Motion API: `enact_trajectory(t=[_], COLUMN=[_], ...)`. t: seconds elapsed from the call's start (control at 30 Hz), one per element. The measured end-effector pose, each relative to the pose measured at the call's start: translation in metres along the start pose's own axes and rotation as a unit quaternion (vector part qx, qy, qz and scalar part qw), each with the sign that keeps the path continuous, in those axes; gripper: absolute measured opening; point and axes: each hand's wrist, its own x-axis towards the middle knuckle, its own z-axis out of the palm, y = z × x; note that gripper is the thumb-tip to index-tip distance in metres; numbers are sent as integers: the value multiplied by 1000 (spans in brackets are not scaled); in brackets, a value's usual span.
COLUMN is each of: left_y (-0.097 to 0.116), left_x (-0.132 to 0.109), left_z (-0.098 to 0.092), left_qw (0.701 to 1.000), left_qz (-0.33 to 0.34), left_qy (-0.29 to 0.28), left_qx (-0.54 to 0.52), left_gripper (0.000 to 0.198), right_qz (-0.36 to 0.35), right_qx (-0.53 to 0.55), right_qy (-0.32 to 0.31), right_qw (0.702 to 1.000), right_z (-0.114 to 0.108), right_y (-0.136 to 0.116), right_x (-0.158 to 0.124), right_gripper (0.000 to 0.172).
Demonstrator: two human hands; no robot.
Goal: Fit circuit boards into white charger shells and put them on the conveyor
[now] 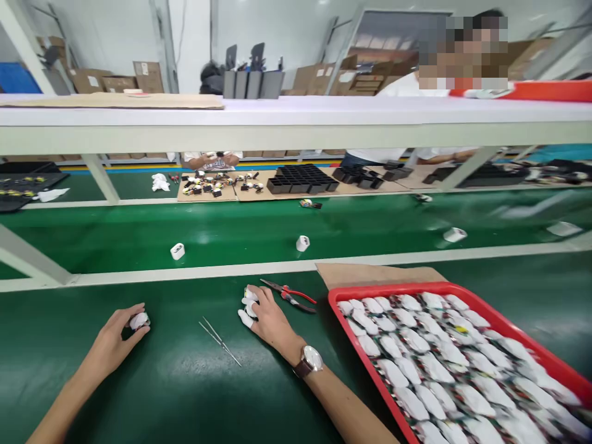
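Note:
My left hand [112, 338] curves its thumb and fingers around a small white-covered part [139, 320] at the left of the green work surface. Toward the middle is my right hand [271, 317], with white finger cots [246, 319] on its fingertips and a watch [308, 361] on the wrist. Its fingers are bent down around something small, mostly hidden, with a bit of yellow and black showing. Metal tweezers [219, 341] lie between my hands. Red-and-black pliers [291, 295] rest just beyond my right hand.
A red tray [370, 364] full of white-wrapped parts stands at right, over brown cardboard [379, 274]. White housings [303, 243] sit spaced along the green conveyor belt [231, 228]. A raised white shelf [296, 114] crosses above. Co-workers sit opposite near black trays [303, 179].

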Motion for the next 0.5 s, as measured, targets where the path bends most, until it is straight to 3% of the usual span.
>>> enact_trajectory(t=[0.13,0.27,0.4,0.5], left_y=[-4,-7,-7,-3], left_x=[-13,-22,-28,-40], left_z=[-5,-9,-11,-23], left_qw=[999,999,994,984], left_qz=[-6,-24,-75,-97], left_qy=[38,42,43,60], left_qx=[-5,-16,-62,-133], left_gripper=[44,44,50,54], right_qz=[-70,-163,-228,-249], right_qx=[51,100,125,140], right_qy=[-22,-57,-99,-116], right_qw=[996,980,960,951], right_z=[30,67,95,98], right_y=[-30,-99,-165,-183], right_x=[59,105,122,123], right_gripper=[7,16,20,23])
